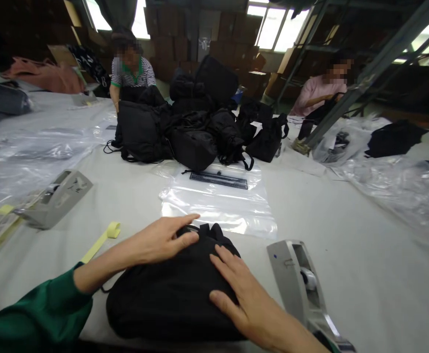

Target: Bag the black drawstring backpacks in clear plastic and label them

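A black backpack point(163, 299) lies flat on the white table at its near edge, its top end with a loop pointing away from me. My left hand point(168, 240) rests at the upper left of the backpack, thumb and fingers apart. On the right side of the backpack my right hand point(238, 289) lies with fingers spread over the fabric. Neither hand grips anything. Just beyond the backpack, clear plastic bags point(222, 206) with a dark printed label lie flat on the table.
A grey tape dispenser point(298, 284) stands at the right, another tape dispenser point(58, 198) at the left. A curled yellow strip point(102, 240) lies nearby. Several black backpacks point(192, 132) are heaped behind the bags. One person point(133, 73) is across the table, another person point(321, 93) farther right.
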A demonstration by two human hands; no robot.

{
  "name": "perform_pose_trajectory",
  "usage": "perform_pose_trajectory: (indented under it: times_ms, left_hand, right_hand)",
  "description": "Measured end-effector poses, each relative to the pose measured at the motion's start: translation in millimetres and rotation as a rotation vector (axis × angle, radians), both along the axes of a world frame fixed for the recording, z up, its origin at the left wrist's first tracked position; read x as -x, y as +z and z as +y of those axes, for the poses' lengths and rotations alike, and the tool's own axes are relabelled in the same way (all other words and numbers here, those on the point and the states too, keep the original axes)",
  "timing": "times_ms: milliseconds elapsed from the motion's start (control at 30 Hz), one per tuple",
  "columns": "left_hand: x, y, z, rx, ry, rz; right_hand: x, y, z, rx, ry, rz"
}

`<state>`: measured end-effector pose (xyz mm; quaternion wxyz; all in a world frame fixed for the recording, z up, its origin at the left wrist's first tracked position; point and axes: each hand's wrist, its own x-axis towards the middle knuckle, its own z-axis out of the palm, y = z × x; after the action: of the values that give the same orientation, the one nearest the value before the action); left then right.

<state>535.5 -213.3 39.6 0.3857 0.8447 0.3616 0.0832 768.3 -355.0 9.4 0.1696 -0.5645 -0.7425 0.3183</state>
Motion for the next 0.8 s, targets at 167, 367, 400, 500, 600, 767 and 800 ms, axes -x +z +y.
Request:
perform_pose_trajectory:
  times_ms: [167,367,400,500,600,767,800]
  left_hand:
    - [-15.9,-37.0,-34.4,0.040,-0.361,0.204]
    - [2.4,-79.5,-29.0,0.402,-0.367,0.162]
    - [3.5,-81.9,-26.7,0.425,-0.365,0.153]
    - [4.0,-81.4,-21.7,0.448,-0.359,0.134]
    - [6.0,-71.5,-20.1,0.398,-0.345,0.103]
    - [11.1,-45.1,-23.7,0.311,-0.318,0.020]
    - [11.3,-40.5,-22.6,0.313,-0.353,0.013]
  right_hand:
    - [-2.2,-20.9,-20.7,-0.012,-0.028,0.041]
    - [-16.2,-36.4,-8.4,0.083,-0.050,0.160]
    - [-16.7,-36.7,-7.9,0.096,-0.057,0.174]
    - [-16.8,-34.4,-7.1,0.119,-0.077,0.206]
    - [-15.3,-28.1,1.2,0.070,-0.132,0.226]
    - [-1.1,-18.4,40.1,-0.188,-0.178,0.188]
    - [3.7,-17.7,48.4,-0.201,-0.156,0.151]
